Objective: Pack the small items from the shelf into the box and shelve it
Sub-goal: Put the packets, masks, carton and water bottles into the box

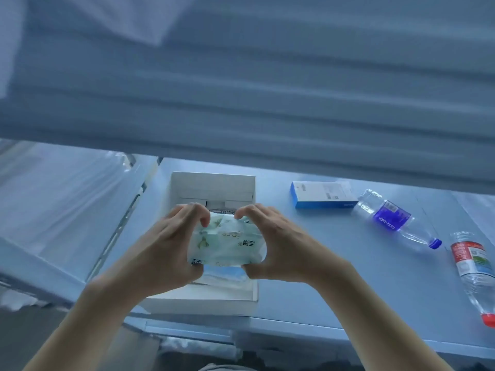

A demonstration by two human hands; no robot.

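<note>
The left hand point(166, 245) and right hand point(278, 245) both pinch a soft pale-green tissue pack point(226, 243), fingers curled round its ends, holding it over the open white box point(214, 183) on the blue shelf point(321, 277). Some white items already lie inside the box, too unclear to name. To the right, apart from the box, lie a small blue carton point(322, 195), a blue-labelled bottle point(396, 219) and a red-labelled bottle point(474, 271) near the shelf's front edge, with bare shelf between box and carton.
</note>
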